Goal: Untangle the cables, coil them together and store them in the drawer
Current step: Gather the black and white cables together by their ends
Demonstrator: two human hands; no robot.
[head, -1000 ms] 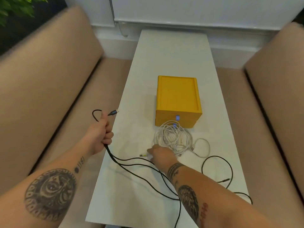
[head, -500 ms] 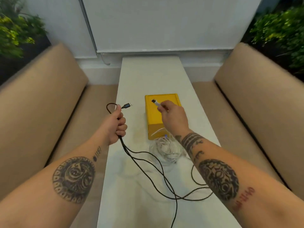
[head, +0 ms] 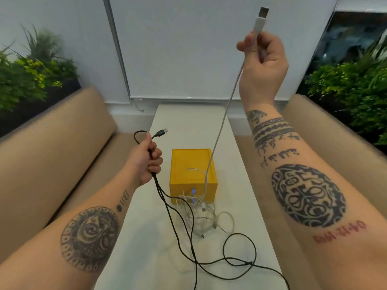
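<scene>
Head | right hand fingers pinch white cable | left hand fingers wrap black cable, cropped at bottom

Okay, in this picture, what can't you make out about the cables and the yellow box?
Head view, black cable, gripped by the left hand: runs off the bottom edge, so its far end is cut off.
White cable, pinched by the right hand: drops into the white tangle; strands there too fine to count.
Yellow box: tangle covers its lower front, drawer outline unclear.
</scene>
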